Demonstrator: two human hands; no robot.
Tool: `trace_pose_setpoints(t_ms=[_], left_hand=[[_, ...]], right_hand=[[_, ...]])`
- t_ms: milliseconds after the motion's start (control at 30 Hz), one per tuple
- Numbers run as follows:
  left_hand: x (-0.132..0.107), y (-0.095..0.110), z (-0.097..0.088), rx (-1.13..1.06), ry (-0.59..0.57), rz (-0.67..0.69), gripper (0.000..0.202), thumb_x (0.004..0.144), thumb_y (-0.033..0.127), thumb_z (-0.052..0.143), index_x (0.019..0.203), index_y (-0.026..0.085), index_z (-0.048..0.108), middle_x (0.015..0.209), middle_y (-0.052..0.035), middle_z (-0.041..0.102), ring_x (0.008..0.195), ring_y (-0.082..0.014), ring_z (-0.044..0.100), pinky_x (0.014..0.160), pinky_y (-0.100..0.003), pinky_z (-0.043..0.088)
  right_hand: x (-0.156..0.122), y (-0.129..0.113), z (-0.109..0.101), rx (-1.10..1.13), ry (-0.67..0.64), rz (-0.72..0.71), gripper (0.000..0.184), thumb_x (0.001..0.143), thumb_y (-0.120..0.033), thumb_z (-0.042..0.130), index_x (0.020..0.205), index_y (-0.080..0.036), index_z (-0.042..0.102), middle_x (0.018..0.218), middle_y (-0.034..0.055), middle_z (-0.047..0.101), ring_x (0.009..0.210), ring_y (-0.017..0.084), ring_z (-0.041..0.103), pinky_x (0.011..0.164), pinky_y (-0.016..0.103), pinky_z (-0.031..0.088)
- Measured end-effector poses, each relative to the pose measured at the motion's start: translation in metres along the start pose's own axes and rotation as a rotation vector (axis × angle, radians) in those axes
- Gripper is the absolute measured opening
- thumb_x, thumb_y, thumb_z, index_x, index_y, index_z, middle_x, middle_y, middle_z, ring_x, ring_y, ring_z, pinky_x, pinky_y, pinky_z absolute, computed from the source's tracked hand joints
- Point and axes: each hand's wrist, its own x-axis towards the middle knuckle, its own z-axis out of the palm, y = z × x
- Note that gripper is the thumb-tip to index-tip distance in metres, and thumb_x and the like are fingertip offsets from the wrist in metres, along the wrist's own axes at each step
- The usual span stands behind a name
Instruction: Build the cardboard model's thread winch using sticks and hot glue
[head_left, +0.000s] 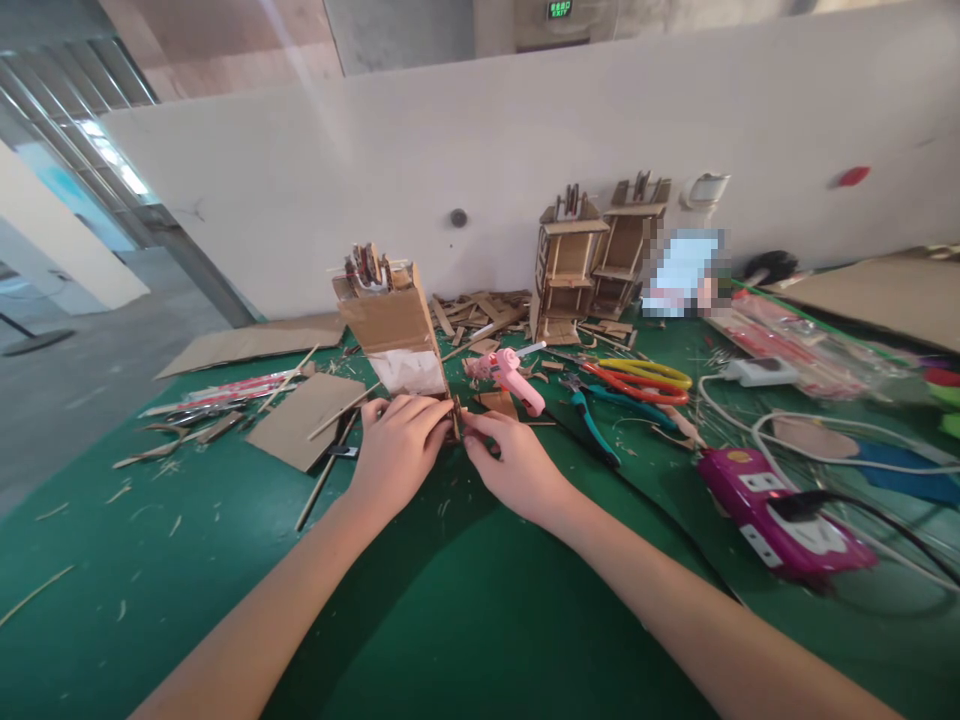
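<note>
A cardboard model [391, 320] stands upright on the green table [420, 610], with white paper on its lower front. My left hand [397, 445] curls its fingers over the model's base. My right hand [514, 465] pinches the base's right corner, fingertips meeting the left hand there. A pink glue gun [514, 375] lies just behind my right hand.
Two finished cardboard models [589, 265] stand against the white wall. Scissors and pliers [637, 385] lie right of the glue gun. A purple power strip [780, 515] with cables sits at right. Flat cardboard pieces [304, 420] and sticks lie at left, scraps all around.
</note>
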Motion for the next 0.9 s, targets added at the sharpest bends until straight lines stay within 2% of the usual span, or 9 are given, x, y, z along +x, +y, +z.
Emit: trace_pose_setpoints(t_ms=[233, 567, 900], left_hand=[[0.0004, 0.0001, -0.0004, -0.008, 0.006, -0.003, 0.023, 0.094, 0.026, 0.049, 0.111, 0.025, 0.064, 0.109, -0.0043, 0.071, 0.096, -0.021, 0.062, 0.082, -0.042, 0.032], [-0.0004, 0.0006, -0.0017, -0.004, 0.0, -0.004, 0.022, 0.094, 0.026, 0.049, 0.111, 0.024, 0.064, 0.11, -0.0041, 0.07, 0.098, -0.0208, 0.062, 0.082, -0.042, 0.03], [-0.001, -0.0002, -0.0001, -0.011, 0.0, -0.012, 0.021, 0.093, 0.025, 0.05, 0.11, 0.024, 0.063, 0.11, -0.0044, 0.07, 0.098, -0.0211, 0.062, 0.083, -0.043, 0.032]], right_hand=[[-0.0005, -0.0017, -0.0011, -0.026, -0.022, -0.012, 0.019, 0.087, -0.011, 0.046, 0.086, -0.017, 0.065, 0.084, 0.0047, 0.061, 0.077, 0.015, 0.057, 0.071, 0.027, 0.046], [-0.003, -0.0023, 0.002, -0.08, -0.026, -0.031, 0.021, 0.086, -0.011, 0.048, 0.097, -0.015, 0.064, 0.089, 0.0069, 0.062, 0.085, 0.018, 0.057, 0.077, 0.031, 0.046], [-0.0022, -0.0029, 0.0005, -0.072, 0.0, -0.015, 0.02, 0.086, -0.012, 0.048, 0.095, -0.016, 0.065, 0.089, 0.0075, 0.065, 0.086, 0.019, 0.06, 0.079, 0.032, 0.048]])
